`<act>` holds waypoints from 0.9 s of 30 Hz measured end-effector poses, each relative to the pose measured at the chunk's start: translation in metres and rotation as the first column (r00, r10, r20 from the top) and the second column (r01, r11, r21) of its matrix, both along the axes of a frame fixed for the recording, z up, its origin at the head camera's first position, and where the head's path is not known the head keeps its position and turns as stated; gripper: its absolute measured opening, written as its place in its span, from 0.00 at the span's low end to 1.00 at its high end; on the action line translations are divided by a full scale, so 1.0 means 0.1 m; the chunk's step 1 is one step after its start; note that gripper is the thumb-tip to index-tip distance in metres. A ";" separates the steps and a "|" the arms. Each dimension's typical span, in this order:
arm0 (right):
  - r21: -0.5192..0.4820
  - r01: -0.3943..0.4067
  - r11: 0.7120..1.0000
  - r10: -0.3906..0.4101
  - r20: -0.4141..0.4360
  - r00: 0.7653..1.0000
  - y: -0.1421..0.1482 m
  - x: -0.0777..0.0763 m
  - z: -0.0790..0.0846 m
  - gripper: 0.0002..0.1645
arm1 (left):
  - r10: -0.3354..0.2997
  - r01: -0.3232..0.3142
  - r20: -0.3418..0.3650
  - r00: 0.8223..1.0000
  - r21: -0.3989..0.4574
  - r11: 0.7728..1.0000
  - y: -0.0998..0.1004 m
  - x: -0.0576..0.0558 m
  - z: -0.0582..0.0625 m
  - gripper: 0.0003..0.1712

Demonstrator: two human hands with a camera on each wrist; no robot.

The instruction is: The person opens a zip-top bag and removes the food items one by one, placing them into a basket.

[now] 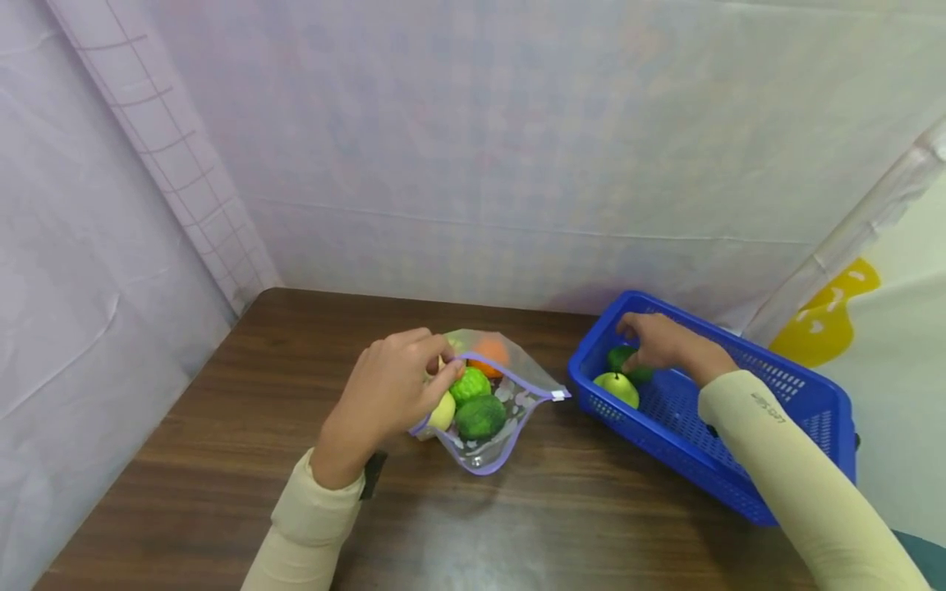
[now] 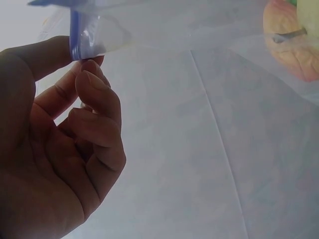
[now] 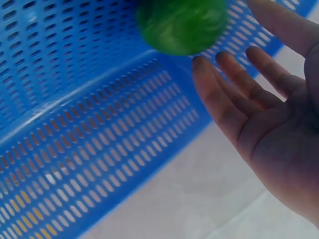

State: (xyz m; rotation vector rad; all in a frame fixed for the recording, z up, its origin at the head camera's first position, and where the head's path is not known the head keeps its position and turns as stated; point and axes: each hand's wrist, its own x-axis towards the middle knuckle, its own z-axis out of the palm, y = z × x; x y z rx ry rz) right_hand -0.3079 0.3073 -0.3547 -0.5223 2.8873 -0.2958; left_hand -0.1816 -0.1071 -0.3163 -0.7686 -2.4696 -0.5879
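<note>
My left hand (image 1: 392, 382) pinches the purple rim of a clear zip bag (image 1: 528, 371) between thumb and fingertip, as the left wrist view shows. Its mouth gapes toward me. Inside lie an orange fruit (image 1: 491, 355), a bumpy light-green one (image 1: 470, 384), a dark-green one (image 1: 480, 417) and a pale yellow one (image 1: 443, 412). Over at the blue basket (image 1: 702, 472), my right hand (image 1: 658, 341) reaches in with fingers spread around a dark-green fruit (image 3: 182, 25). The fingertips are right beside its skin. A yellow-green pear (image 1: 617, 390) sits next to that fruit.
The basket stands at the right of the brown wooden table (image 1: 222, 460), its walls full of slots. A white slider (image 1: 557, 396) sits at the bag's right corner, close to the basket. White cloth (image 1: 473, 164) hangs behind the table.
</note>
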 end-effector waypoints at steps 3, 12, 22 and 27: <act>0.016 -0.038 0.999 0.038 -0.029 0.999 -0.05 0.04 0.11 0.33 | -0.003 0.003 -0.003 1.000 0.004 1.000 0.00 -0.01 -0.02 0.07; 0.108 -0.166 0.980 0.181 -0.144 0.973 -0.57 0.32 0.78 0.26 | 0.004 -0.003 -0.053 0.999 0.015 1.000 -0.03 0.00 -0.05 0.07; -0.082 -0.330 0.940 0.261 -0.452 0.853 -1.33 1.25 1.25 0.22 | 0.002 0.000 -0.068 0.998 0.031 1.000 -0.06 0.01 -0.05 0.08; -0.224 -0.459 0.860 0.312 -0.480 0.820 -1.62 1.52 1.03 0.21 | 0.000 0.003 -0.095 0.996 0.036 0.999 -0.07 0.00 -0.04 0.08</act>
